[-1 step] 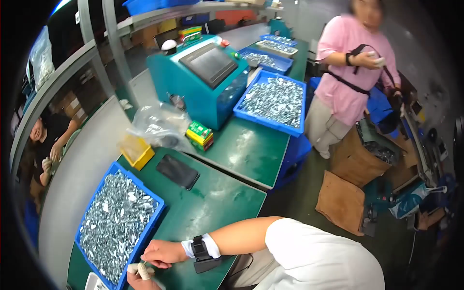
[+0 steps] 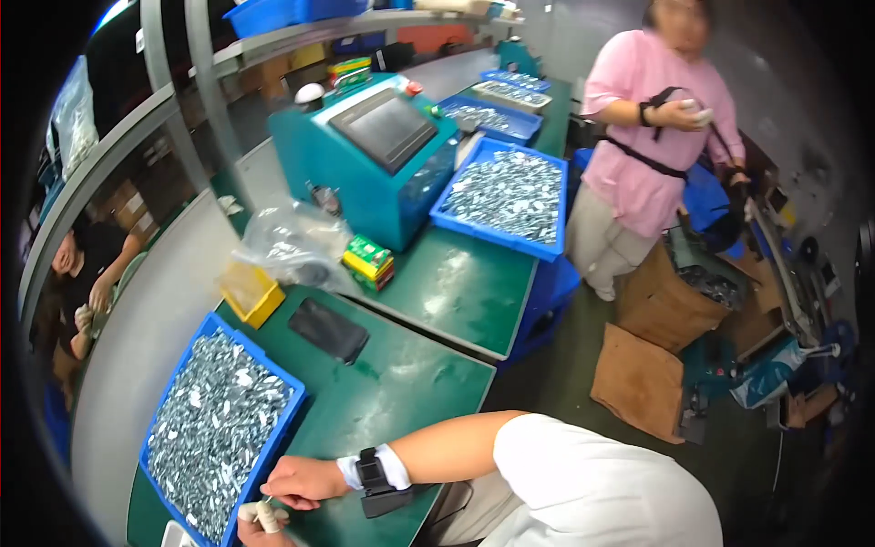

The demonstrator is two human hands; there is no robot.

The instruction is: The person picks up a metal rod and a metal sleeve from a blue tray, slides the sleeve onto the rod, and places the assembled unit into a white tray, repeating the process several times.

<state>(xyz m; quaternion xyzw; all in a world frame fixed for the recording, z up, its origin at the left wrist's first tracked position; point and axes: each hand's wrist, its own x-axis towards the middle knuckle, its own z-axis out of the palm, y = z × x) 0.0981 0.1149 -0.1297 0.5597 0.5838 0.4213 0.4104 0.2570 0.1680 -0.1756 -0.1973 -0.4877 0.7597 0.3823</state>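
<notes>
My right hand (image 2: 307, 481), with a white cuff and black strap at the wrist, is closed in a pinch beside the near right edge of a blue tray (image 2: 293, 401). Just below it, at the bottom of the picture, my left hand (image 2: 262, 523) wears pale finger covers and has its fingers closed too. The fingertips of both hands meet around something slim and tiny that I cannot make out. Many small shiny metal pieces (image 2: 211, 421) fill the tray. Part of my left hand lies outside the picture.
A black phone (image 2: 328, 330), a yellow bin (image 2: 260, 304) and a plastic bag (image 2: 296, 239) lie on the green table. Beyond are a teal machine (image 2: 365, 173) and another filled blue tray (image 2: 497, 237). A person in pink (image 2: 638, 137) stands right, near cardboard boxes (image 2: 670, 296).
The whole view has shifted slightly. Both hands stay together at the tray's edge, with their fingers closed.
</notes>
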